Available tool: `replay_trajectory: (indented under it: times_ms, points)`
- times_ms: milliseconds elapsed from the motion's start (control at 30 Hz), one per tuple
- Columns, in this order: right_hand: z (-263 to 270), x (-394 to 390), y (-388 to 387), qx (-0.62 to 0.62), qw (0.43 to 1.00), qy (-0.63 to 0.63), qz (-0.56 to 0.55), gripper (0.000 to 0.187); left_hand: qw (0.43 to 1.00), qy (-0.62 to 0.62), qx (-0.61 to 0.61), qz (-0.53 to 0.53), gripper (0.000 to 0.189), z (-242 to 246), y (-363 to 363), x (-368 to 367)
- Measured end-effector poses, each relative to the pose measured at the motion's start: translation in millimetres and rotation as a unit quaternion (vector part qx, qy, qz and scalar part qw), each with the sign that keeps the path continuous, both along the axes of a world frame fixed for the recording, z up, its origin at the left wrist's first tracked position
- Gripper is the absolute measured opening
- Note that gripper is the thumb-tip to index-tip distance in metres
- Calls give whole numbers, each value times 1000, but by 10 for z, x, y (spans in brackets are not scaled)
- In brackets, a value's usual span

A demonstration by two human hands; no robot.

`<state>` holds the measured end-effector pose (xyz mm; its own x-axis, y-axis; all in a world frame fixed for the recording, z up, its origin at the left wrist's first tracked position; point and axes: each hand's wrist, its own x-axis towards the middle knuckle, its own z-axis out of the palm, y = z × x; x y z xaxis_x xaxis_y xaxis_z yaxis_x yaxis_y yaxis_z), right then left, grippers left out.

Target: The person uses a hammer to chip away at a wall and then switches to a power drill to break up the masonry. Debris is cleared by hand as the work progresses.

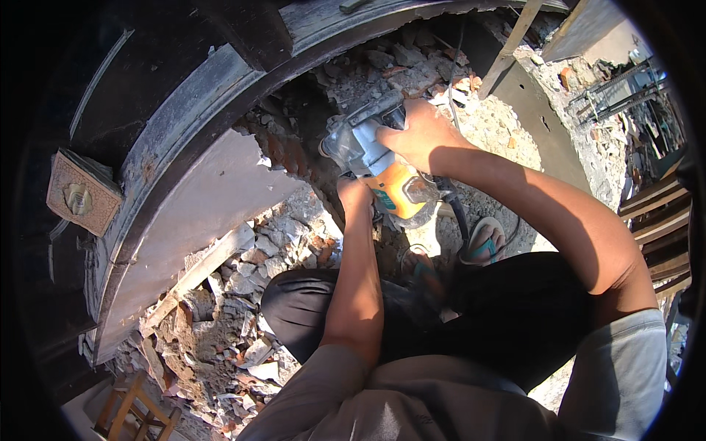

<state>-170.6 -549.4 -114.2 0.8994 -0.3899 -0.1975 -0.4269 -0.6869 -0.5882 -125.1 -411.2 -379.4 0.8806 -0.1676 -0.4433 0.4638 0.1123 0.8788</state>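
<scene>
A yellow and grey electric demolition hammer (380, 160) lies slanted in front of me, at the upper middle of the head view. My right hand (419, 132) grips its upper right side near the handle. At its lower left side, my left hand (354, 193) is closed around a part that the hand mostly hides. The tool's front end points up and left towards a broken brick wall edge (284, 154); whether a bit touches the wall cannot be made out. A black power cable (456, 212) runs down from the tool's rear beside my sandalled foot (486, 242).
Broken brick and concrete rubble (265, 248) surrounds me, with a wooden plank (198, 275) on it at left. A wooden post (510, 49) leans at upper right. Steel reinforcement bars (620, 91) and wooden slats (662, 231) are at right. A wooden stool (132, 410) stands at lower left.
</scene>
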Motion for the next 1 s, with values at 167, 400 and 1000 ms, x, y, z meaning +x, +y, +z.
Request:
replay_trajectory:
  times_ms: [167,400,1000]
  points:
    - [133,-182,-474,155,985,-55,42,37,1000,2,30,-8,18,323,-207,-233]
    - [27,46,-365,175,982,-13,76,37,998,38,43,15,10,203,-50,-378]
    - [261,-124,-281,193,980,-11,54,37,981,-30,193,-24,21,141,-220,-283]
